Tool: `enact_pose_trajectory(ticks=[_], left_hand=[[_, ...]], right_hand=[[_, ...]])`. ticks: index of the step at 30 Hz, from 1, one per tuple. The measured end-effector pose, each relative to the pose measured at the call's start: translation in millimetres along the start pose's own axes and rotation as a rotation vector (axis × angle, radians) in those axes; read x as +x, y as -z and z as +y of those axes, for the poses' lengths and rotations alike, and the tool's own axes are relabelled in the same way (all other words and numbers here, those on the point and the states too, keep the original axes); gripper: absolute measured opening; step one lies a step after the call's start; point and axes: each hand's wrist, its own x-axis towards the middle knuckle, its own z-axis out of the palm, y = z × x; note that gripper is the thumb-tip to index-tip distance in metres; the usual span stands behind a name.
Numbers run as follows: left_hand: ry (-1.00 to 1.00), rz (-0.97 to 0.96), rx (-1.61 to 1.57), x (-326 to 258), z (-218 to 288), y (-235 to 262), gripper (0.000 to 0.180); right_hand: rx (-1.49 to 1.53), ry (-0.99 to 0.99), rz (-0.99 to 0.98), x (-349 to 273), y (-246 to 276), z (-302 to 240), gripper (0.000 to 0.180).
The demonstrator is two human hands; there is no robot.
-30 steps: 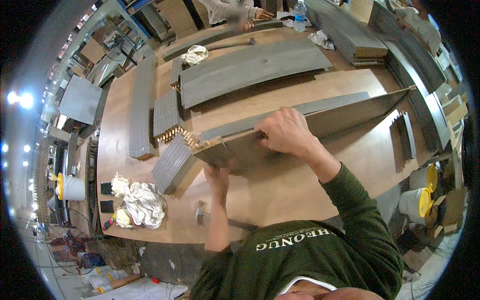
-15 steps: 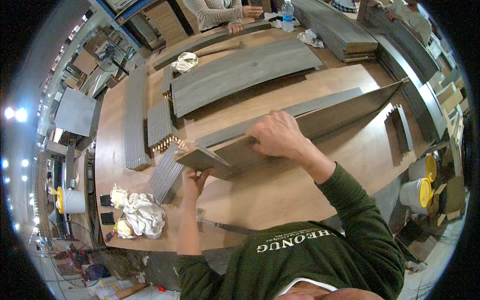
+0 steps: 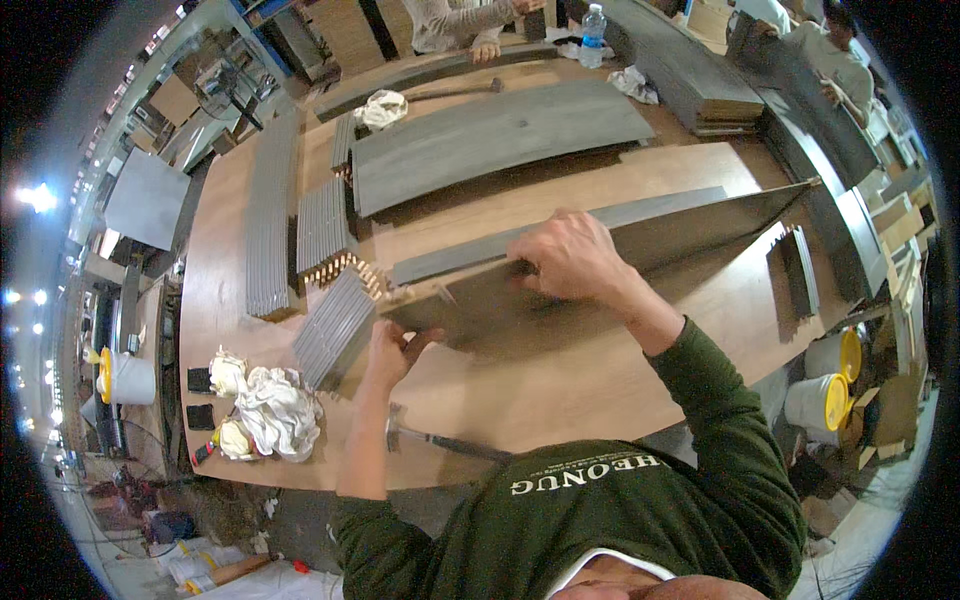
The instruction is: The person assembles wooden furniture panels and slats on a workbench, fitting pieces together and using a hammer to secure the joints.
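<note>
A long grey board stands tilted on its long edge across the wooden table. My right hand is clamped over its upper edge near the middle. My left hand grips the board's lower left end from below. Just left of that end lies a bundle of grey slats with wooden dowels sticking out of their ends.
A hammer lies near the front edge, with white rags to its left. More slat bundles, a wide grey panel and board stacks fill the far side. Another person's hand rests there. Yellow-lidded buckets stand at the right.
My left hand has slid a little left to the board's end. The right hand has kept its hold on the top edge, and the board stays tilted.
</note>
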Motion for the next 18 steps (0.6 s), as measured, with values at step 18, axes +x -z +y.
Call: enact_pose_trajectory(ticks=[18], left_hand=[[0.046,-0.045,-0.039,-8.0,59.2,20.4,0.023]], right_hand=[[-0.057,0.029,0.029,1.7,2.2,-8.4,0.032]])
